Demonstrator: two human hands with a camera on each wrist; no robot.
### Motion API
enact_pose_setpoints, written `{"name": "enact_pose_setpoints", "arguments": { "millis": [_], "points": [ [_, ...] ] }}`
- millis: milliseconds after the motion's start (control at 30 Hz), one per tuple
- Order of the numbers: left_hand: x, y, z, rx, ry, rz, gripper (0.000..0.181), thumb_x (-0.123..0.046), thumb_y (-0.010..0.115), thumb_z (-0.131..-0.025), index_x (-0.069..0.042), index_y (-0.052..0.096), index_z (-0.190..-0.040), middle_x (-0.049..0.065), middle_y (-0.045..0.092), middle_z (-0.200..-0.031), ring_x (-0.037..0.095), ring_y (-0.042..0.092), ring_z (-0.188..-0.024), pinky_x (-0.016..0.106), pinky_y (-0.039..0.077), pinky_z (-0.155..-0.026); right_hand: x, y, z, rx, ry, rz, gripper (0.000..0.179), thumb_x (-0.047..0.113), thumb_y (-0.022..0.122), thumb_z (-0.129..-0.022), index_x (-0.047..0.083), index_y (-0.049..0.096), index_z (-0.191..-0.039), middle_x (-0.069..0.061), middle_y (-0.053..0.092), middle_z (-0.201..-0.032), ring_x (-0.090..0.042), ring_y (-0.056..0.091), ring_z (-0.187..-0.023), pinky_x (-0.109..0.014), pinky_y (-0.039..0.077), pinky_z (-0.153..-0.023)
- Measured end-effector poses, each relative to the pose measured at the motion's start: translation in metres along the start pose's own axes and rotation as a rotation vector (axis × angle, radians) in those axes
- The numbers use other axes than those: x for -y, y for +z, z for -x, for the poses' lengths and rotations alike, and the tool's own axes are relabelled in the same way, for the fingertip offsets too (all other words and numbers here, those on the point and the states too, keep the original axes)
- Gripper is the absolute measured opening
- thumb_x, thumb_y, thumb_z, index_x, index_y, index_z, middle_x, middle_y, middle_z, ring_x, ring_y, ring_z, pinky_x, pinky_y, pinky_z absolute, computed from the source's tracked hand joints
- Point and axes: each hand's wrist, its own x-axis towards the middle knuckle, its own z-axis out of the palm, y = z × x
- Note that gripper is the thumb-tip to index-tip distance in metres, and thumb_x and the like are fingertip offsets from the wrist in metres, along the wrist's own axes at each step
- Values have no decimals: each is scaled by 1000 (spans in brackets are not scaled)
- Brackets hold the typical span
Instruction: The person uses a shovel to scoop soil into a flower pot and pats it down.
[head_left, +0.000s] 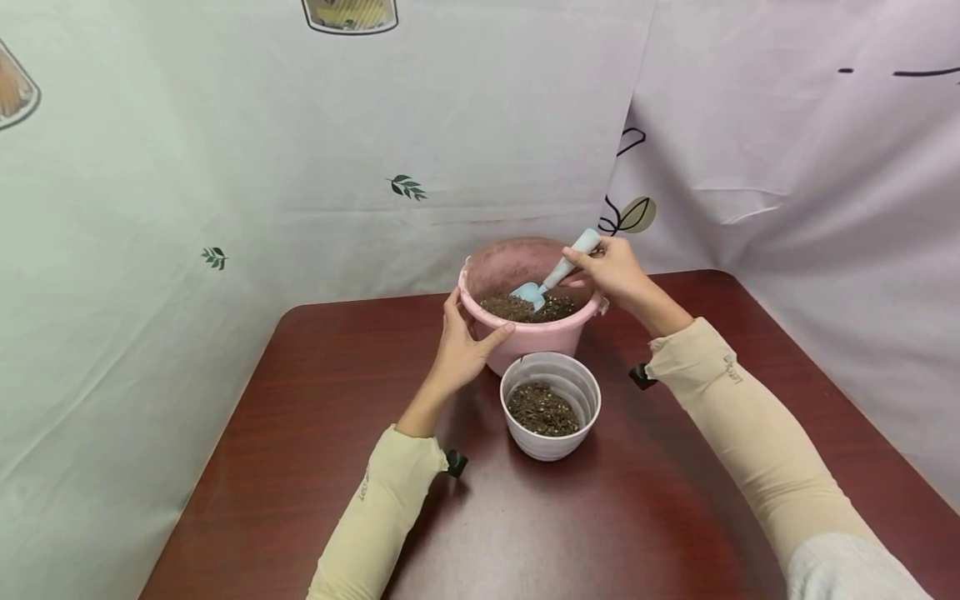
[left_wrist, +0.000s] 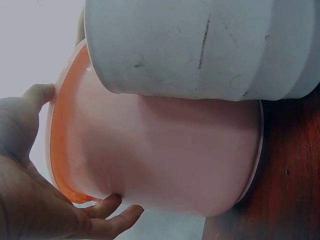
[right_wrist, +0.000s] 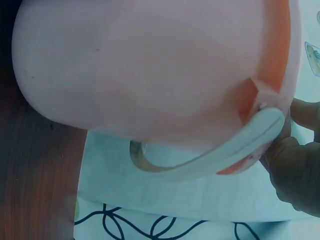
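Note:
A pink bucket (head_left: pixel 536 337) with dark soil (head_left: pixel 517 308) inside stands toward the back of the table. My left hand (head_left: pixel 461 350) holds its near left side, thumb over the rim and fingers against the outer wall, as the left wrist view also shows. In my right hand (head_left: pixel 611 271) is the handle of a light blue trowel (head_left: pixel 562 271), pinched above the bucket's right side. The trowel's blade rests at the soil. Just in front of the bucket sits a white plastic pot (head_left: pixel 551 450), partly filled with soil (head_left: pixel 543 410).
The reddish-brown wooden table (head_left: pixel 337 375) meets hanging pale cloth (head_left: pixel 300 167) at the back and sides. A white bucket handle (right_wrist: pixel 215 155) hangs down the bucket's right side. The white pot (left_wrist: pixel 200 50) stands close to the bucket wall.

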Motion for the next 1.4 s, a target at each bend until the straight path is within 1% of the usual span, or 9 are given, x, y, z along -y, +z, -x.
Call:
{"name": "enact_pose_setpoints", "arguments": {
  "millis": [133, 333, 600, 733, 900, 1000, 1100, 1300, 1400],
  "points": [
    [7, 1, -2, -12, 13, 7, 101, -15, 79, -86, 1, 7, -154, 31, 23, -152, 40, 33, -140, 48, 31, -114, -2, -7, 1, -24, 22, -14, 26, 19, 65, -97, -6, 56, -98, -13, 72, -75, -20, 72, -60, -27, 52, -42],
    [6, 3, -2, -19, -6, -26, 100, -18, 80, -85, 1, 9, -153, 29, 25, -150, 37, 35, -139, 45, 33, -114, -3, -14, 1, -58, 17, -101, 23, 14, 64, -97, -7, 55, -100, -10, 71, -74, -22, 72, -61, -27, 58, -62],
    [2, 2, 3, -51, -30, -53, 102, -19, 81, -84, -1, 8, -154, 27, 25, -148, 34, 37, -134, 48, 35, -112, -1, -19, 1, -56, -8, -194, 26, 15, 66, -95, -8, 56, -102, -12, 73, -75, -22, 73, -63, -27, 58, -62],
    [-2, 1, 15, -37, -88, -84, 106, -23, 80, -85, -1, 3, -154, 29, 23, -149, 41, 39, -132, 51, 37, -109, 0, -21, 2, -58, -21, -255, 25, 14, 67, -95, -6, 55, -103, -13, 73, -76, -23, 73, -65, -26, 58, -63],
    [-2, 0, 39, 130, -169, -124, 106, -28, 79, -85, 1, 3, -153, 33, 22, -147, 49, 47, -123, 56, 44, -101, 4, -27, 6, -57, -20, -279, 24, 16, 67, -95, -4, 56, -103, -12, 73, -77, -22, 73, -65, -27, 58, -64],
    [3, 1, 51, 288, -179, -141, 106, -31, 80, -85, 3, 6, -153, 35, 23, -147, 48, 51, -121, 55, 44, -100, 7, -31, 9, -64, -16, -287, 24, 16, 67, -95, -3, 56, -104, -12, 74, -77, -21, 73, -65, -26, 58, -62],
    [10, 3, 57, 397, -164, -175, 108, -36, 81, -83, 5, 10, -152, 36, 25, -145, 43, 50, -123, 54, 41, -105, 10, -35, 13, -63, -9, -320, 26, 15, 67, -95, -5, 55, -106, -13, 74, -79, -23, 73, -66, -27, 58, -61],
    [15, 5, 61, 470, -80, -234, 105, -31, 85, -79, 3, 18, -152, 29, 29, -147, 37, 29, -139, 52, 25, -115, 17, -42, 27, -50, -10, -359, 25, 17, 69, -93, -4, 58, -103, -15, 74, -79, -25, 74, -69, -28, 59, -63],
    [14, 5, 62, 506, -22, -231, 102, -26, 87, -77, 2, 21, -151, 26, 30, -146, 35, 29, -137, 52, 26, -114, 22, -46, 35, -48, -13, -370, 22, 17, 70, -93, -1, 61, -100, -15, 74, -79, -24, 74, -69, -28, 59, -62]
  ]
}}
